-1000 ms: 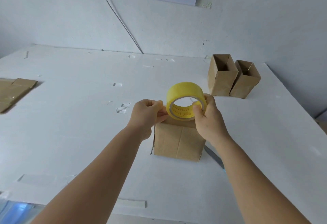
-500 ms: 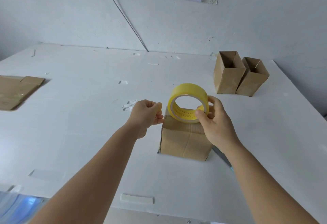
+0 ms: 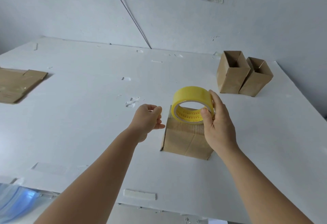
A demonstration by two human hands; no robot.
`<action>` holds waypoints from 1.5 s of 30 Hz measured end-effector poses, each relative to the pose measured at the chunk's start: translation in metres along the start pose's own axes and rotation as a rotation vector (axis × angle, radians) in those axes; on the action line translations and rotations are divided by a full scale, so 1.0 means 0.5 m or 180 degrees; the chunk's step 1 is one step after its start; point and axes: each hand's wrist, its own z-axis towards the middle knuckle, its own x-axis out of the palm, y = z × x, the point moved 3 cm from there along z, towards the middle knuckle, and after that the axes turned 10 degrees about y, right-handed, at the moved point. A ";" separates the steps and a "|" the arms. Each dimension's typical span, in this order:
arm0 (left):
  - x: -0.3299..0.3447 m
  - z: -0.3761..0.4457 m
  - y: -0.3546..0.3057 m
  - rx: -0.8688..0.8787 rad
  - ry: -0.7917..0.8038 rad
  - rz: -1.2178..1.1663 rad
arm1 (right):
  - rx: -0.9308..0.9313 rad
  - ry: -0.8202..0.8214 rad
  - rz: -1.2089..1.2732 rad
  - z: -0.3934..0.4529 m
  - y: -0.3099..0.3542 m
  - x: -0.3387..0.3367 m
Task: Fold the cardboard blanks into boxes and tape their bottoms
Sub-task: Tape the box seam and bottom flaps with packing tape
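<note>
Three boxes on the white table point(image 3: 88, 117): one bottom-up box point(image 3: 187, 140) in the middle, plus two open boxes point(image 3: 231, 75) touching each other at the far right. One flat stack of cardboard blanks point(image 3: 17, 84) sits far left. One yellow tape roll point(image 3: 192, 105) stands on the middle box, right hand point(image 3: 218, 123) gripping it with the thumb inside the core. Left hand point(image 3: 147, 117) is curled closed, pinching the tape end. Compared to a second ago, the left hand has pulled away from the roll, and a clear strip now lies across the box's left edge.
</note>
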 end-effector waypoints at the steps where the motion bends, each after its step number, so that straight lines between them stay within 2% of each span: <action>1: 0.001 0.003 0.003 -0.0005 -0.0018 -0.0009 | 0.0009 -0.0043 -0.0004 -0.001 0.000 0.001; 7: 0.002 0.020 0.024 -0.0060 -0.0054 0.0133 | 0.0014 -0.0112 -0.0073 -0.005 0.000 0.005; 13: 0.027 0.031 0.050 -0.0129 0.0121 0.0341 | 0.0097 -0.0046 -0.0108 -0.002 -0.002 0.008; 18: 0.015 0.019 0.065 -0.0619 0.0206 0.0910 | 0.0163 -0.0055 -0.0109 -0.003 -0.003 0.007; 20: 0.010 0.017 0.068 -0.0320 0.0079 0.1243 | 0.0155 -0.0058 -0.0090 -0.002 -0.003 0.008; 22: 0.011 0.006 0.052 0.0281 0.0052 0.1207 | 0.0142 -0.0054 -0.0073 0.000 -0.003 0.010; 23: 0.017 -0.005 0.045 0.0527 0.0236 0.0973 | 0.0138 -0.0063 -0.0078 0.000 -0.003 0.010; 25: 0.042 -0.030 0.039 0.0705 0.0999 0.0523 | 0.0167 -0.0077 -0.0086 0.001 -0.005 0.011; 27: 0.060 -0.043 0.047 0.0699 0.1508 0.0631 | 0.0231 -0.0039 -0.0081 0.001 -0.005 0.012; 31: 0.041 -0.016 0.049 0.0505 0.1313 0.1772 | 0.0263 -0.0024 -0.0066 0.005 0.000 0.012; 33: 0.036 0.005 0.030 0.0683 0.1219 0.2214 | 0.0317 0.0019 -0.0057 0.002 0.002 0.008; 35: 0.047 0.017 0.007 0.1170 0.1464 0.2099 | 0.0430 0.0120 -0.0058 0.000 0.005 0.007; 37: 0.064 0.028 0.007 0.1200 0.1795 0.1407 | 0.0505 0.0191 0.0065 0.003 0.001 0.011; 38: 0.069 0.031 0.015 0.1183 0.1804 0.1260 | 0.0507 0.0226 0.0209 0.005 -0.002 0.011; 41: 0.068 0.039 0.031 0.1257 0.1422 0.1509 | 0.0481 0.0423 0.0937 0.014 -0.008 0.000; 45: 0.064 0.036 0.012 0.1261 0.1447 0.2024 | 0.0394 0.0461 0.1672 0.018 -0.019 -0.040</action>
